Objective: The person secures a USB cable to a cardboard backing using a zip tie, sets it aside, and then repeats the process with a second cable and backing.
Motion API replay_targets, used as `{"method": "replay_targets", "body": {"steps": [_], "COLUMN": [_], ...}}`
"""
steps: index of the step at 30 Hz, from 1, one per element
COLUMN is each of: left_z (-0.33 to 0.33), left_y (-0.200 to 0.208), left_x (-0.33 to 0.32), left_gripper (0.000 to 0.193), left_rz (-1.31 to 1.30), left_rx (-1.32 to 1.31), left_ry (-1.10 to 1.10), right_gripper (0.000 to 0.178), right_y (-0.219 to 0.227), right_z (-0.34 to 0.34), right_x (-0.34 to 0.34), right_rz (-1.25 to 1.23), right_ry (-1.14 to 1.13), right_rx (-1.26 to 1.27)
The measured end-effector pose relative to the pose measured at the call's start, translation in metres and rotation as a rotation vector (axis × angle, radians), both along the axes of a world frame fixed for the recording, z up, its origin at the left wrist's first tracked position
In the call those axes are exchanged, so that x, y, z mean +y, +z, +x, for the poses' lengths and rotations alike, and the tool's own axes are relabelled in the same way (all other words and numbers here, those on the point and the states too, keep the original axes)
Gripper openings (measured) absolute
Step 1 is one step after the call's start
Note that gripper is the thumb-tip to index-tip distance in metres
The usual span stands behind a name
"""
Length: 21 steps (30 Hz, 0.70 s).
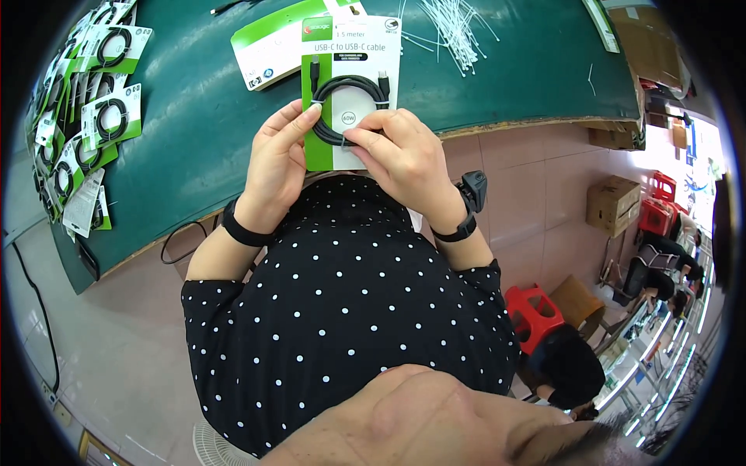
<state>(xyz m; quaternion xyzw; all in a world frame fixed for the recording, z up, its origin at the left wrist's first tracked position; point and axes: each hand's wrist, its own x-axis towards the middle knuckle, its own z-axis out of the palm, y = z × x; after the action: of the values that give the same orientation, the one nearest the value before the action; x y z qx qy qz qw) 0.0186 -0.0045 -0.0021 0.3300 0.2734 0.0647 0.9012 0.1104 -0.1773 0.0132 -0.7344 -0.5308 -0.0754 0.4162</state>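
— What is in the hands?

— A green-and-white backing card (351, 85) carrying a coiled black cable (350, 105), held upright over the near edge of the green tabletop (202, 132). The left hand (278, 155) clasps the card's left side, thumb up against the coil. The right hand (404, 155) pinches closed at the lower part of the coil, apparently on a thin tie, though the fingers hide it.

— And around it?

— Just behind the card, towards the far edge, lies a small stack of blank cards (272, 46). A loose heap of white cable ties (454, 31) sits near the far right of the tabletop. Finished cards with coiled cables (93, 116) overlap in a row along the left edge.

— Anything on the wrists?

— A black band (242, 231) on the left, a black strap with a small device (470, 198) on the right. A red stool (535, 311) stands on the floor to the right.
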Motion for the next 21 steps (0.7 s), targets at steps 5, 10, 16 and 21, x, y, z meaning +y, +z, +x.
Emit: {"method": "replay_targets", "body": {"steps": [5, 10, 16, 21], "left_z": [-0.007, -0.013, -0.016, -0.018], "left_y": [0.002, 0.010, 0.004, 0.004], "left_x": [-0.006, -0.005, -0.006, -0.012], "left_gripper": [0.021, 0.023, 0.023, 0.022], "left_rz": [0.048, 0.034, 0.066, 0.095], "left_rx": [-0.054, 0.029, -0.008, -0.046], "left_ry": [0.038, -0.173, -0.222, -0.128], "right_gripper": [0.019, 0.027, 0.029, 0.031], "right_y": [-0.001, -0.005, -0.007, -0.004], "right_z": [0.002, 0.005, 0.003, -0.006], "right_x": [-0.002, -0.003, 0.003, 0.003], "right_rz": [-0.023, -0.005, 0.072, -0.007], "right_ry": [0.030, 0.075, 0.061, 0.020], "right_rx": [-0.034, -0.103, -0.049, -0.030]}}
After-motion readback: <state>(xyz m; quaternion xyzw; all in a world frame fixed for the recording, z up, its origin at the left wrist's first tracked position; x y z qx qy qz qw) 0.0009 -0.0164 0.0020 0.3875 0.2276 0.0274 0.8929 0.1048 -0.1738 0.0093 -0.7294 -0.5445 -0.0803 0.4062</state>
